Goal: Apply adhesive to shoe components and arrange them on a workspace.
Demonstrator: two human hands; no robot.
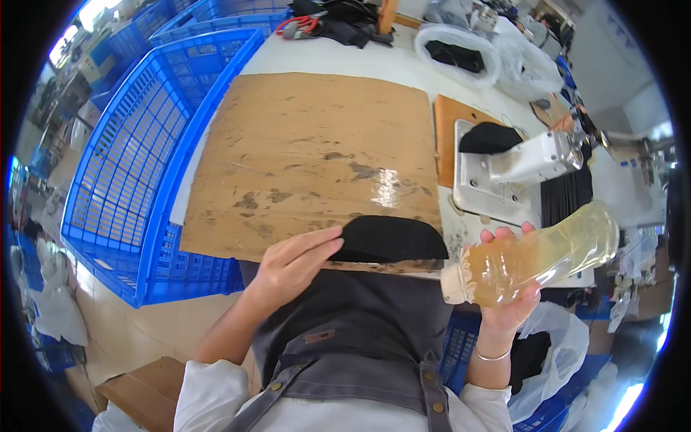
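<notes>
A black half-moon piece of fabric (392, 239) lies along the near edge of a worn brown cardboard sheet (324, 129). My left hand (291, 263) grips the left end of this piece, fingers together at its corner; the thumb is mostly hidden. My right hand (507, 306) is wrapped round a clear plastic bottle (533, 255) of yellowish liquid. The bottle lies tilted on its side, its pale, crusted cap end pointing left, close to the fabric's right end. Whether the cap touches the fabric I cannot tell.
To the left stands a blue plastic crate (137, 165). A white sewing machine (529, 169) is at the right, with a black piece (489, 137) on it. Plastic bags (461, 54) and dark fabric (342, 25) sit at the back. A cardboard box (147, 392) is on the floor.
</notes>
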